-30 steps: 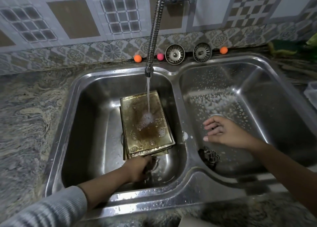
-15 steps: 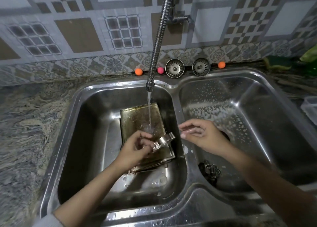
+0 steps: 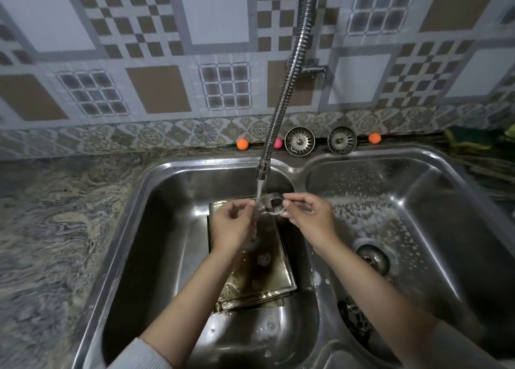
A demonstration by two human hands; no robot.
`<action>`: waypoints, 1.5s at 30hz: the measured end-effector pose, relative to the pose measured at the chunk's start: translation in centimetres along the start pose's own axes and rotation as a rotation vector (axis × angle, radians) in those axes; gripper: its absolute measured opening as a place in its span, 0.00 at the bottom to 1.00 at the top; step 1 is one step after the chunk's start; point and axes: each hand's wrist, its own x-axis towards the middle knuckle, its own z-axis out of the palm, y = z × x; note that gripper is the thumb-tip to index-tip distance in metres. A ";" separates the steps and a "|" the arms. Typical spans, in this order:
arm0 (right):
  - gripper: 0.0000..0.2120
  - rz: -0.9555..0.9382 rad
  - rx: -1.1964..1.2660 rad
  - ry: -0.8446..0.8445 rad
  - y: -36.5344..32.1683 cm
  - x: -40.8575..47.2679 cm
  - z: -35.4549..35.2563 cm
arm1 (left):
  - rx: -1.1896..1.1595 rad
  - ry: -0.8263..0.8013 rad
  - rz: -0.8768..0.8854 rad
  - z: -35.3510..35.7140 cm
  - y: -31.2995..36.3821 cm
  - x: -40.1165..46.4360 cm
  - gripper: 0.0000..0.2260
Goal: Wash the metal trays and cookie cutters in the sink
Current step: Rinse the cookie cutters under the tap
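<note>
grey marbled stone counter [image 3: 55,229] carrying double steel sink [image 3: 299,169] | stacked tarnished metal trays [image 3: 267,279] lying in left basin | dark cookie cutter [image 3: 355,320] lying in right basin

One double sink [image 3: 299,170] with two basins. One faucet hose [image 3: 287,90] running water. Two hands: left hand [image 3: 232,229] and right hand [image 3: 309,218], together holding one cookie cutter [image 3: 271,205]. A stack of metal trays [image 3: 259,271] lies in the left basin; their exact number cannot be told. More cookie cutters [image 3: 355,317] lie in the right basin, count unclear. Two strainer plugs [image 3: 300,141] [image 3: 342,140] and three small balls, two orange [image 3: 242,144] [image 3: 374,138] and one pink [image 3: 278,143].
</note>
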 end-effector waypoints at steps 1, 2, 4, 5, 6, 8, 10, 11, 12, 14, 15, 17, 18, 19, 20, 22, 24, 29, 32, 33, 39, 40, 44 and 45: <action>0.06 0.007 0.012 0.017 0.0 0.1 0.0 | -0.015 -0.006 -0.013 0.2 0.1 0.2 0.00; 0.05 0.016 0.026 0.033 0.0 0.3 0.0 | -0.020 -0.013 -0.023 0.3 0.1 0.4 0.01; 0.04 0.039 0.052 0.057 -0.1 0.5 0.0 | -0.036 -0.029 -0.053 0.6 0.2 0.7 0.04; 0.04 0.053 0.060 0.065 -0.1 0.6 0.0 | -0.048 -0.034 -0.069 0.7 0.2 0.8 0.05; 0.04 0.067 0.067 0.069 -0.2 0.7 0.0 | -0.061 -0.038 -0.083 0.7 0.3 0.8 0.06; 0.04 0.087 0.075 0.068 -0.3 0.8 0.1 | -0.075 -0.046 -0.101 0.7 0.5 1.0 0.06; 0.04 0.098 0.078 0.053 -0.4 0.9 0.4 | -0.081 -0.045 -0.104 0.5 0.5 1.2 0.05; 0.04 0.104 0.084 0.044 -0.4 1.0 0.5 | -0.081 -0.041 -0.103 0.3 0.5 1.3 0.04; 0.04 0.111 0.092 0.035 -0.5 1.0 0.7 | -0.085 -0.037 -0.100 0.1 0.5 1.4 0.04; 0.04 0.126 0.105 0.019 -0.5 1.0 1.3 | -0.099 -0.028 -0.097 -0.4 0.7 1.5 0.03; 0.03 0.133 0.106 0.010 -0.5 1.0 1.5 | -0.105 -0.020 -0.097 -0.7 0.7 1.5 0.03; 0.03 0.149 0.111 -0.007 -0.5 0.9 2.1 | -0.115 -0.006 -0.100 -1.4 0.9 1.5 0.03; 0.03 0.155 0.116 -0.013 -0.5 0.8 2.4 | -0.117 -0.002 -0.100 -1.7 1.0 1.5 0.04; 0.04 0.159 0.118 -0.019 -0.6 0.8 2.7 | -0.117 0.001 -0.099 -2.1 1.0 1.5 0.04; 0.04 0.161 0.118 -0.024 -0.7 0.7 3.0 | -0.120 0.003 -0.100 -2.4 1.1 1.5 0.05; 0.05 0.167 0.126 -0.034 -0.8 0.7 3.5 | -0.132 0.006 -0.100 -2.8 1.1 1.6 0.05; 0.05 0.176 0.134 -0.036 -0.9 0.6 3.8 | -0.134 0.002 -0.101 -3.1 1.1 1.8 0.04; 0.05 0.194 0.145 -0.029 -0.9 0.7 3.3 | -0.142 -0.014 -0.090 -2.6 1.2 1.9 0.05; 0.04 0.202 0.160 -0.004 -0.9 0.7 2.4 | -0.150 -0.031 -0.098 -1.5 1.2 1.8 0.04; 0.04 0.205 0.166 0.008 -0.9 0.8 2.0 | -0.145 -0.042 -0.099 -1.1 1.1 1.8 0.04; 0.05 0.197 0.183 0.080 -0.8 0.9 -0.5 | -0.109 -0.132 -0.084 1.2 1.0 1.3 0.04; 0.05 0.193 0.181 0.089 -0.8 0.9 -0.8 | -0.109 -0.143 -0.082 1.5 1.1 1.2 0.04; 0.05 0.190 0.193 0.113 -0.6 1.0 -1.4 | -0.148 -0.158 -0.104 2.1 1.1 1.0 0.03; 0.06 0.187 0.198 0.112 -0.5 1.0 -1.3 | -0.156 -0.159 -0.104 2.0 1.1 1.0 0.03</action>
